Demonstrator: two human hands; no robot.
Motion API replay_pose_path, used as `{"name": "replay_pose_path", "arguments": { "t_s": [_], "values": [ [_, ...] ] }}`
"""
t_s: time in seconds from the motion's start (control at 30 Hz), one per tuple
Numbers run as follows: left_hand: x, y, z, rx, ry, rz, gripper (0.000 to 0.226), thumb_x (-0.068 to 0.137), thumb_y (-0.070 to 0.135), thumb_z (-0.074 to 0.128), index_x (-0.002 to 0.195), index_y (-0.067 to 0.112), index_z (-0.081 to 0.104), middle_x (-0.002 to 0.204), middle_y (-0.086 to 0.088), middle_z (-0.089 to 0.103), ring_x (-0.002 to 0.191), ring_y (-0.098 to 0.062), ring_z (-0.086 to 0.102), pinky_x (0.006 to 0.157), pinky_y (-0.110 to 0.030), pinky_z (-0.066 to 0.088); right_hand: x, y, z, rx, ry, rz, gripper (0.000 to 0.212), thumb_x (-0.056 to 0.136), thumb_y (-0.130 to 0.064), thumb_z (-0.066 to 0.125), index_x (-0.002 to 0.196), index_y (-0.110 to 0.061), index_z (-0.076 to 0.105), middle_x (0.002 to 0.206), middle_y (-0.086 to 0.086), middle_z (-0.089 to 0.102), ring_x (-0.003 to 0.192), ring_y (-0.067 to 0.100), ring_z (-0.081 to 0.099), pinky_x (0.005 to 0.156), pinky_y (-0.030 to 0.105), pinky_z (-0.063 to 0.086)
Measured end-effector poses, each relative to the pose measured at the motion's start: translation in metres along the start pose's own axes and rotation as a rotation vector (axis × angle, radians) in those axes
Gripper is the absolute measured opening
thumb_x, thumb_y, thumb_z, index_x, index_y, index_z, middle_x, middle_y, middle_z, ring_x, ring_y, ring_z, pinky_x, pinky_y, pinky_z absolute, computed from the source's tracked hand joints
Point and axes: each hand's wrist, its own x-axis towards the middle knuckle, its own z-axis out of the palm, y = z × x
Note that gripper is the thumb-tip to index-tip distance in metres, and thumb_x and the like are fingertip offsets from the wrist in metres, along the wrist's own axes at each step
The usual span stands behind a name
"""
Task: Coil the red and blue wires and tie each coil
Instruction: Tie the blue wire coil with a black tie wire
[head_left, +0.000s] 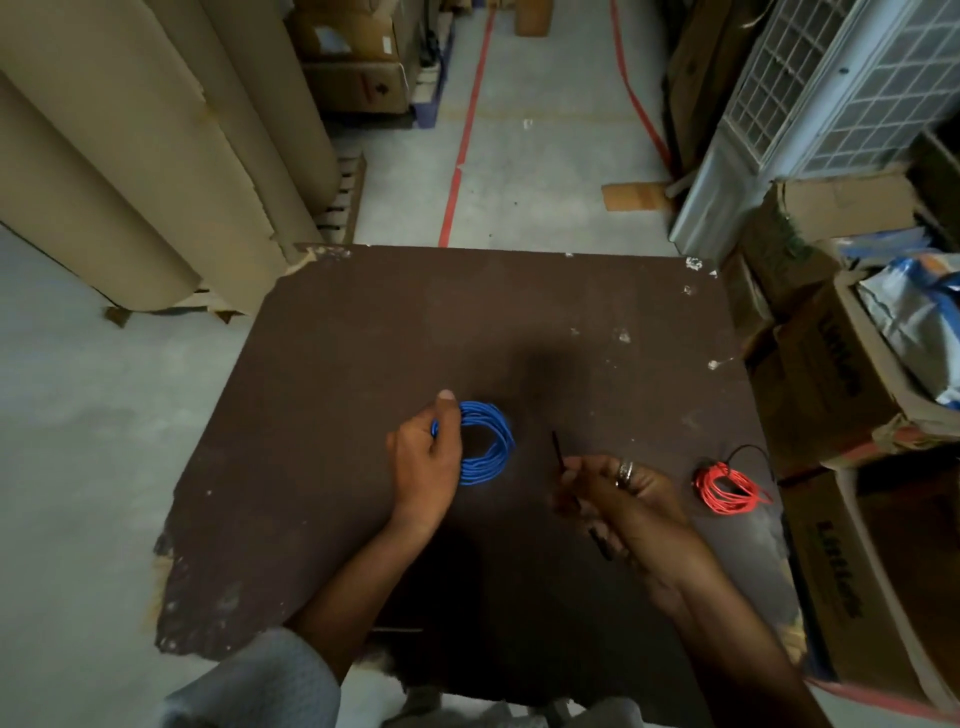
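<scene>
Blue wire coil (485, 444) sits near the middle of the dark brown counter (332, 395), lying flat, ring opening facing up. Left hand (427, 465) has its grip closed on the coil's left side: thumb laid over the top of the strands, pointing away from the person, other fingers tucked under or behind the loop, so the rest of the ring sticks out to the right of the hand. Coil is slightly oval, long axis running roughly near-to-far across the counter. Right hand (626, 493) is just right of the blue coil, not touching it, grip pinched on a thin black tie (560, 454). The tie's long axis runs diagonally: free end points up and left toward the far side of the counter, other end shows below the palm, toward the person. Ring on one finger of that hand. Red wire coil (727, 488) lies flat near the counter's right edge, apart from both hands, with a thin black strand (748, 449) arcing off its far side; can't tell whether it cinches the coil. Cardboard boxes (852, 374) stand right of the counter.
</scene>
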Motion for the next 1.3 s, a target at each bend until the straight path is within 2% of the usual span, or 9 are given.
{"name": "replay_pose_path", "arguments": {
  "t_s": [0.13, 0.23, 0.43, 0.63, 0.83, 1.0, 1.07, 1.2, 1.3],
  "values": [
    [0.008, 0.006, -0.021, -0.018, 0.019, 0.069, 0.053, 0.104, 0.037, 0.042, 0.057, 0.012, 0.038, 0.047, -0.002, 0.038, 0.044, -0.02, 0.041, 0.049, -0.043, 0.035, -0.003, 0.004, 0.027, -0.236, 0.01, -0.107, 0.014, 0.087, 0.006, 0.069, 0.097, -0.004, 0.072, 0.067, 0.004, 0.069, 0.053, 0.007, 0.06, 0.049, 0.015, 0.047],
    [0.011, 0.013, -0.034, -0.014, 0.026, 0.13, 0.052, 0.105, 0.036, 0.042, 0.057, 0.015, 0.038, 0.047, 0.003, 0.037, 0.043, -0.018, 0.042, 0.047, -0.038, 0.032, -0.004, 0.005, 0.043, -0.294, 0.009, -0.129, 0.01, 0.085, 0.007, 0.07, 0.093, 0.002, 0.069, 0.069, 0.013, 0.061, 0.05, 0.011, 0.055, 0.046, 0.018, 0.046],
    [0.013, 0.014, -0.051, -0.05, 0.017, 0.182, 0.048, 0.105, 0.04, 0.038, 0.059, 0.024, 0.037, 0.05, 0.008, 0.033, 0.043, -0.01, 0.036, 0.044, -0.031, 0.028, -0.006, 0.005, 0.069, -0.391, -0.111, -0.04, 0.01, 0.089, -0.002, 0.07, 0.097, -0.001, 0.075, 0.069, 0.006, 0.071, 0.054, 0.01, 0.062, 0.048, 0.02, 0.049],
    [0.01, 0.016, -0.066, -0.088, -0.006, 0.198, 0.042, 0.104, 0.038, 0.039, 0.064, 0.028, 0.048, 0.051, 0.006, 0.044, 0.045, -0.013, 0.048, 0.04, -0.027, 0.036, -0.006, 0.002, 0.092, -0.281, -0.123, -0.06, 0.015, 0.092, -0.001, 0.065, 0.104, -0.003, 0.073, 0.07, 0.005, 0.066, 0.057, 0.01, 0.061, 0.049, 0.019, 0.05],
    [0.01, 0.012, -0.078, -0.094, 0.037, 0.206, 0.049, 0.103, 0.042, 0.04, 0.067, 0.014, 0.058, 0.055, -0.002, 0.053, 0.049, -0.019, 0.054, 0.045, -0.041, 0.044, -0.004, 0.001, 0.103, -0.134, -0.12, -0.066, 0.017, 0.092, 0.002, 0.062, 0.1, -0.005, 0.075, 0.078, 0.009, 0.073, 0.064, 0.011, 0.067, 0.059, 0.022, 0.057],
    [0.006, 0.016, -0.082, -0.119, 0.036, 0.162, 0.045, 0.103, 0.044, 0.041, 0.067, 0.022, 0.056, 0.057, 0.006, 0.052, 0.051, -0.012, 0.054, 0.046, -0.024, 0.041, -0.01, 0.003, 0.107, -0.127, -0.116, -0.203, 0.024, 0.092, 0.007, 0.06, 0.092, -0.009, 0.076, 0.076, 0.009, 0.075, 0.069, 0.014, 0.071, 0.068, 0.026, 0.055],
    [0.003, 0.016, -0.081, -0.119, 0.03, 0.133, 0.046, 0.103, 0.046, 0.04, 0.07, 0.02, 0.06, 0.059, 0.005, 0.055, 0.054, -0.012, 0.057, 0.046, -0.027, 0.045, -0.013, 0.004, 0.109, -0.142, -0.117, -0.279, 0.024, 0.09, 0.011, 0.06, 0.093, -0.006, 0.076, 0.084, 0.013, 0.075, 0.069, 0.014, 0.072, 0.059, 0.019, 0.054],
    [-0.003, 0.017, -0.081, -0.143, 0.024, 0.075, 0.044, 0.104, 0.046, 0.041, 0.077, 0.022, 0.066, 0.063, 0.003, 0.061, 0.059, -0.014, 0.062, 0.05, -0.035, 0.052, -0.012, 0.006, 0.11, -0.119, -0.175, -0.388, 0.033, 0.082, 0.018, 0.065, 0.085, -0.011, 0.08, 0.106, 0.013, 0.075, 0.092, 0.022, 0.074, 0.08, 0.025, 0.06],
    [-0.007, 0.024, -0.082, -0.191, -0.004, 0.016, 0.042, 0.104, 0.041, 0.041, 0.076, 0.022, 0.065, 0.063, 0.001, 0.061, 0.059, -0.012, 0.061, 0.051, -0.032, 0.05, -0.008, 0.008, 0.107, -0.392, -0.112, -0.634, 0.023, 0.082, 0.01, 0.072, 0.09, -0.011, 0.078, 0.103, 0.013, 0.074, 0.092, 0.008, 0.073, 0.08, 0.018, 0.057]
  ]
}}
